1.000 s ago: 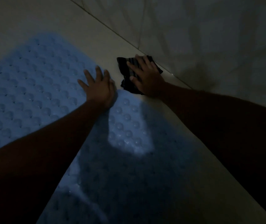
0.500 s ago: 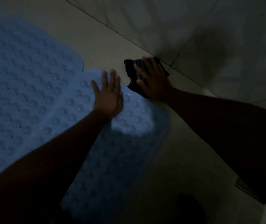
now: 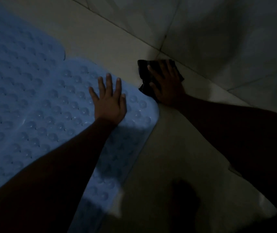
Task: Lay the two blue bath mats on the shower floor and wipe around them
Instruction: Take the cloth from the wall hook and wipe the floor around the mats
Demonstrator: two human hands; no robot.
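Two blue bath mats with round bumps lie side by side on the pale shower floor: the far mat point(image 3: 16, 52) at the upper left, the near mat point(image 3: 58, 105) across the middle. My left hand point(image 3: 109, 101) rests flat with spread fingers on the near mat, close to its rounded corner. A dark striped cloth point(image 3: 143, 69) lies on the floor just past that corner, near the wall. My right hand point(image 3: 166, 83) presses flat on the cloth with straight fingers.
Tiled walls point(image 3: 218, 31) meet in a corner just behind the cloth. A strip of bare pale floor point(image 3: 100, 36) runs between the mats and the wall. A dark shadow point(image 3: 184, 195) falls on the floor at the lower right.
The view has swung left and down, showing more floor on the right. My right hand and the cloth have slid toward the wall corner. My left hand stays flat on the near mat.
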